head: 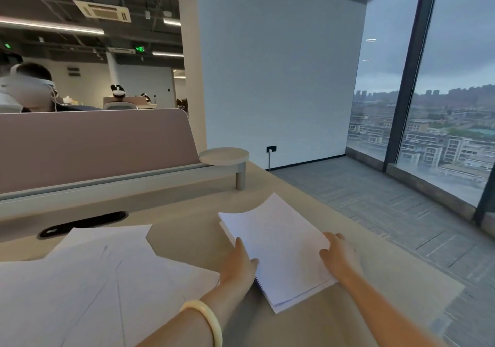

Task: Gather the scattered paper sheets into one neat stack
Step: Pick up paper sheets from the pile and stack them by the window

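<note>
Bracketing the paper stack (281, 247) from both sides, the two hands look set to square its edges, which I judge explains why each sits at a long side and not on top. The left hand (241, 263) lies with fingers straight and close together along the stack's left edge, its thumb laid over onto the top sheet. It presses and does not grip. The right hand (338, 255) mirrors it at the right edge, fingers together and only lightly bent against the side, thumb resting on the top sheet. Neither hand lifts anything; the stack lies flat on the desk (187, 212), angled away toward the desk's right edge. It is not tidy yet: the far end of the top sheet curls upward, and lower sheets peek out at the far corners. A pale bangle (206, 317) circles the left wrist. Just left of that forearm, the loose sheets (107, 279) lie fanned and overlapping at mixed angles, close to the stack but apart from it, so the gathering seems only partly done. Pulling them over probably comes next, and they may slide or catch under the raised corner. Beyond them sit a dark cable slot (83, 223), a mauve divider panel (93, 145) and a small round shelf (223, 156).
</note>
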